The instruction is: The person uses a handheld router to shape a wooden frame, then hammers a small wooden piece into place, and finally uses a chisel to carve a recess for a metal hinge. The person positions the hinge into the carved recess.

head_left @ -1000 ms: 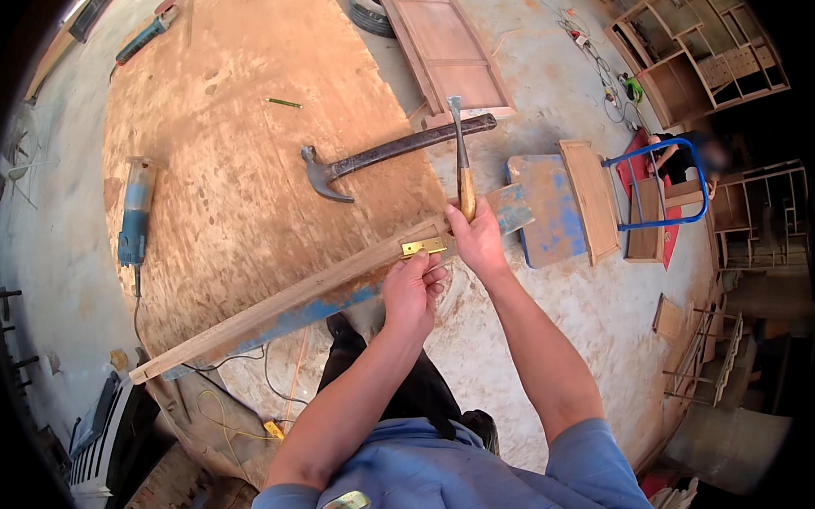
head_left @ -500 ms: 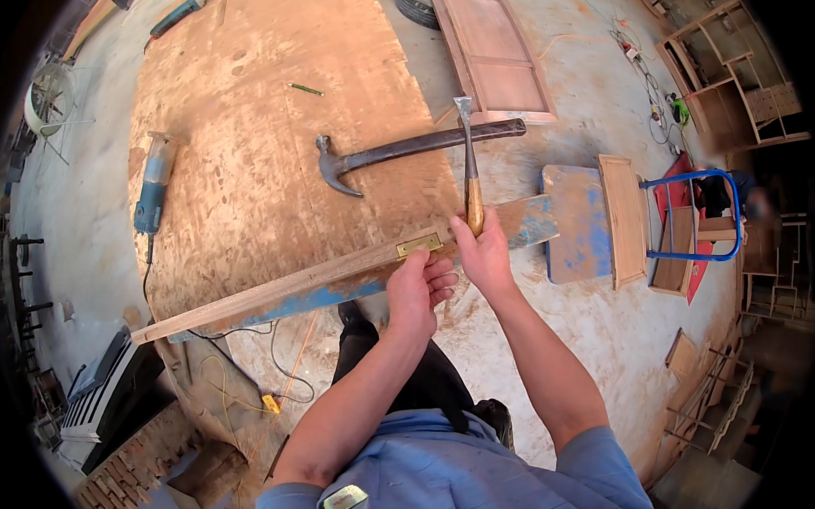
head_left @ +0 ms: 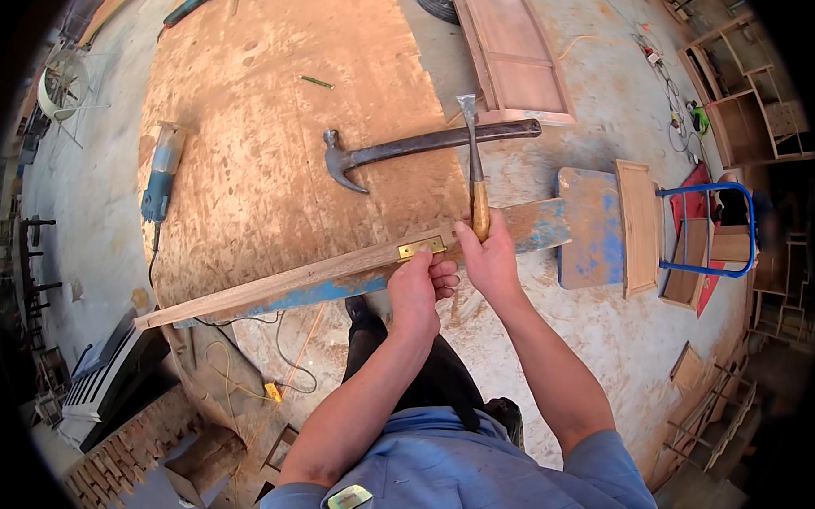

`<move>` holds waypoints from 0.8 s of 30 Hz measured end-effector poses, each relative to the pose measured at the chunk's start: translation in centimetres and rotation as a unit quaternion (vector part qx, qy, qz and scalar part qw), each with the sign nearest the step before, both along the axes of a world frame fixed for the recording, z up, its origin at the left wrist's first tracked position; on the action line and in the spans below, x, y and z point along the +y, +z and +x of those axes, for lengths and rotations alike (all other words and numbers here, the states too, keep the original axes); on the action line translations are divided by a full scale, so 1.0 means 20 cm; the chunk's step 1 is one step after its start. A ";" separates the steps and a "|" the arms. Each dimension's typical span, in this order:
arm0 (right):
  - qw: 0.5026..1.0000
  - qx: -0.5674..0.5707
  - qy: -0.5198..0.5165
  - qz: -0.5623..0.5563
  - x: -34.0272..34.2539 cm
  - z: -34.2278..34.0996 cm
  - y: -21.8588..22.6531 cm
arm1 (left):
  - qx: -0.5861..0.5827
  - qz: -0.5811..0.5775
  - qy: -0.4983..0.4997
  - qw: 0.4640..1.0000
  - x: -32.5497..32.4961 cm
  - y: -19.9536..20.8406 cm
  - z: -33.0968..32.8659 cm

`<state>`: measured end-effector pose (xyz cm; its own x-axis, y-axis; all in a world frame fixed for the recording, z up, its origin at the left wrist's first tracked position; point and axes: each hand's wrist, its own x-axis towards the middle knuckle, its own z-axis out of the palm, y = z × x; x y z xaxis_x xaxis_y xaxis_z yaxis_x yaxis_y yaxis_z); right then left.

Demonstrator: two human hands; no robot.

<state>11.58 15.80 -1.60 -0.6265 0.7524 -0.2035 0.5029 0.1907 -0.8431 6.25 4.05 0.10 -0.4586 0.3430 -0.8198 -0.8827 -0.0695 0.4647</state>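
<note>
A long wooden strip point(head_left: 309, 274) lies along the near edge of the plywood-topped bench point(head_left: 262, 197). On its right part sits a small brass hinge point(head_left: 422, 247). My left hand point(head_left: 418, 292) pinches the hinge against the strip, thumb at its lower edge and the other fingers curled under. Just right of it, my right hand point(head_left: 491, 262) is wrapped round the wooden handle of a chisel point(head_left: 477, 176). The chisel points away from me, its flat steel blade up. Beyond the hands a claw hammer point(head_left: 431, 146) lies across the bench, its handle passing behind the chisel.
A blue power tool point(head_left: 161, 178) with a cord lies at the bench's left. A green pencil point(head_left: 317, 82) rests farther back. Panelled wooden doors point(head_left: 512, 49) lean beyond the right corner. A blue-framed cart point(head_left: 752, 229) stands right, and cables point(head_left: 290, 366) trail on the floor below.
The whole view has shifted slightly, so bench and tools appear a little farther right. Both hands keep their grips; the hinge and chisel stay in nearly the same place on the strip.
</note>
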 end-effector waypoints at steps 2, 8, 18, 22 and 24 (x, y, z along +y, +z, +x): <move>1.000 0.013 0.008 0.010 0.01 0.01 -0.02 | 0.006 0.003 0.001 1.000 0.00 0.00 0.00; 0.999 0.034 0.012 0.040 0.01 0.03 -0.08 | 0.019 -0.001 -0.007 1.000 -0.01 -0.02 0.01; 0.999 0.024 0.009 0.044 0.00 0.03 -0.08 | 0.004 -0.006 0.007 1.000 -0.02 -0.01 0.01; 0.998 0.024 0.002 0.057 -0.01 0.02 -0.08 | 0.057 0.021 -0.013 0.998 -0.12 0.13 -0.02; 0.998 0.019 -0.009 0.056 -0.01 0.03 -0.08 | 0.164 0.014 -0.025 0.986 -0.22 0.20 -0.17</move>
<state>12.21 15.68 -3.20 -0.6188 0.7798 -0.0945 0.4755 0.2761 -0.8353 2.84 -0.31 4.13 -0.6795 0.3927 -0.6197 -0.6877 -0.0465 0.7245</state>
